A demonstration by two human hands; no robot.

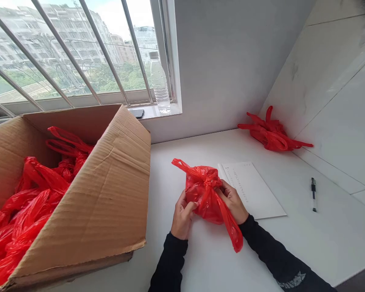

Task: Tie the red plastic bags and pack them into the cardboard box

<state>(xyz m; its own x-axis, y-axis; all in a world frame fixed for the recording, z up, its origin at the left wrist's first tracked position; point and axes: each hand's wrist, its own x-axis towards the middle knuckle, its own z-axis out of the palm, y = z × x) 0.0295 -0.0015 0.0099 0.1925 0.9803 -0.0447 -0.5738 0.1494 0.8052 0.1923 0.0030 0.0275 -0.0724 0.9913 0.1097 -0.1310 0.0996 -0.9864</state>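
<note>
A tied red plastic bag (204, 194) rests on the white table (207, 259) in front of me. My left hand (181, 218) is closed on its left side, fingers pinching the plastic. On the bag's right side my right hand (233, 202) grips it near the knot. One loose handle sticks up to the left and another hangs down toward me. Both forearms wear black sleeves.
A large open cardboard box (109, 190) full of several red bags stands at the left. A white sheet of paper (255, 188) lies right of my hands, a black pen (313, 194) farther right. More red bags (270, 134) lie in the far corner. A water bottle (159, 83) stands on the windowsill.
</note>
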